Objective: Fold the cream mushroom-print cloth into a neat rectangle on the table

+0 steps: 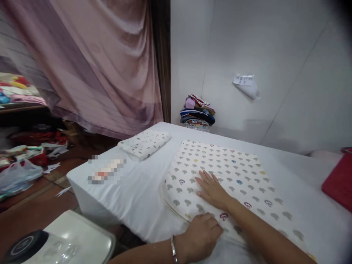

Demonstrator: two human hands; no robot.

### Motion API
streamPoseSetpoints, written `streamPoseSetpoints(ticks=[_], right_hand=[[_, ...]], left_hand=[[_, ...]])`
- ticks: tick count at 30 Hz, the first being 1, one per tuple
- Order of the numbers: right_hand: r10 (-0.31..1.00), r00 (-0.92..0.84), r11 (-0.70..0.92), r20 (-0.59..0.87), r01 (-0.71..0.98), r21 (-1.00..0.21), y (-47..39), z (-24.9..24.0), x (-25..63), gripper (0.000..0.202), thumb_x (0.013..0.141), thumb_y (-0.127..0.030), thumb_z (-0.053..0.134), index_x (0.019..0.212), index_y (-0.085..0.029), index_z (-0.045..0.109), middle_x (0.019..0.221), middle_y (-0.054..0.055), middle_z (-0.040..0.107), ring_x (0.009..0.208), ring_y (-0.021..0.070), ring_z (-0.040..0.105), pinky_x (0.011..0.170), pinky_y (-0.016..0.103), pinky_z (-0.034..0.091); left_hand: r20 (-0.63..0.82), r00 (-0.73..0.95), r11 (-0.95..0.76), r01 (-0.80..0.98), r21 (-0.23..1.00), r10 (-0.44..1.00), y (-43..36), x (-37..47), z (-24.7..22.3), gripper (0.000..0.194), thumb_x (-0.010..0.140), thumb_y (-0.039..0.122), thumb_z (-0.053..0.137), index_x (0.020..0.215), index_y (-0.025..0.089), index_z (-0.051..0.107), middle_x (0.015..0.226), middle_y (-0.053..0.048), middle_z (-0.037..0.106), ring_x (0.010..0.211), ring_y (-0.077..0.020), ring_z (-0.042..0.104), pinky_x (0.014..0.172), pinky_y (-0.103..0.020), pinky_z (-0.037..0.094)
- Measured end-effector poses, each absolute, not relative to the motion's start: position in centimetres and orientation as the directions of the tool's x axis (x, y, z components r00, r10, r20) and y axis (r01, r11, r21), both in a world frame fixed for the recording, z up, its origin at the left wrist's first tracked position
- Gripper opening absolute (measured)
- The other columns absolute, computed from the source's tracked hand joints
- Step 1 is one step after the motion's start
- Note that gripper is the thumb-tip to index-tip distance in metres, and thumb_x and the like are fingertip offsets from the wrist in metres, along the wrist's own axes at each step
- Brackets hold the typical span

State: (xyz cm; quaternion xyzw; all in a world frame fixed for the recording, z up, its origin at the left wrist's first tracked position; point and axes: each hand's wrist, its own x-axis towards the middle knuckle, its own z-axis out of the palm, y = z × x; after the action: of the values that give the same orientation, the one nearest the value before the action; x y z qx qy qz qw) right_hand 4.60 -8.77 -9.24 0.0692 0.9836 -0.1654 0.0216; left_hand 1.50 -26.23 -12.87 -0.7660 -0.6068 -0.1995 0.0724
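Note:
A white cloth point(220, 167) printed with grey and a few coloured mushrooms lies folded flat on the white-covered table point(132, 194). My right hand point(213, 190) rests on top of it, palm down with fingers spread. Closer to me, my left hand point(200, 234), with a silver bangle at the wrist, is closed at the cloth's near edge. Its fingers curl over that edge, and the fingertips are hidden. Toward the table's far left lies a second folded white cloth point(145, 144) with a small dark print.
A pixelated flat item point(107, 170) lies on the table's left. Folded clothes point(197, 112) are stacked beyond the far edge. A red object point(339, 179) sits at right. A pink curtain point(110, 66) hangs at left; a white stool-like surface point(79, 231) holds a dark-lidded clear container point(30, 245).

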Motion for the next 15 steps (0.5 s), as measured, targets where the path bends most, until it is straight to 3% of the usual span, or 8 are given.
streamPoseSetpoints(ticks=[7, 11, 15], right_hand=[[0.075, -0.994, 0.944, -0.078, 0.096, -0.317, -9.9, -9.7, 0.9, 0.070, 0.090, -0.067, 0.021, 0.148, -0.028, 0.022, 0.156, 0.005, 0.004, 0.143, 0.0279, 0.001, 0.113, 0.053, -0.001], [-0.030, -0.993, 0.943, -0.113, 0.009, -0.334, -11.1, -9.4, -1.2, 0.075, 0.088, -0.070, 0.021, 0.148, -0.026, 0.022, 0.156, 0.006, 0.002, 0.143, 0.0281, -0.001, 0.112, 0.053, -0.004], [-0.024, -0.989, 0.940, -0.146, 0.028, -0.341, -12.6, -8.6, -2.6, 0.077, 0.087, -0.072, 0.019, 0.148, -0.025, 0.022, 0.156, 0.007, 0.000, 0.143, 0.0278, -0.004, 0.111, 0.053, -0.006]], left_hand=[[0.411, 0.184, -0.273, 0.947, 0.169, 0.893, -25.7, 1.3, -14.4, 0.006, 0.081, 0.022, 0.057, 0.087, 0.020, 0.055, 0.079, -0.002, 0.062, 0.072, -0.0156, 0.055, 0.059, -0.030, 0.041], [0.397, 0.180, -0.266, 0.948, 0.173, 0.900, -25.7, 1.2, -14.4, 0.004, 0.082, 0.025, 0.056, 0.085, 0.022, 0.056, 0.078, -0.005, 0.062, 0.073, -0.0165, 0.056, 0.054, -0.031, 0.039], [0.393, 0.189, -0.262, 0.955, 0.141, 0.900, -25.9, 1.4, -13.6, 0.007, 0.080, 0.024, 0.059, 0.084, 0.019, 0.056, 0.077, -0.003, 0.062, 0.072, -0.0162, 0.056, 0.055, -0.029, 0.039]])
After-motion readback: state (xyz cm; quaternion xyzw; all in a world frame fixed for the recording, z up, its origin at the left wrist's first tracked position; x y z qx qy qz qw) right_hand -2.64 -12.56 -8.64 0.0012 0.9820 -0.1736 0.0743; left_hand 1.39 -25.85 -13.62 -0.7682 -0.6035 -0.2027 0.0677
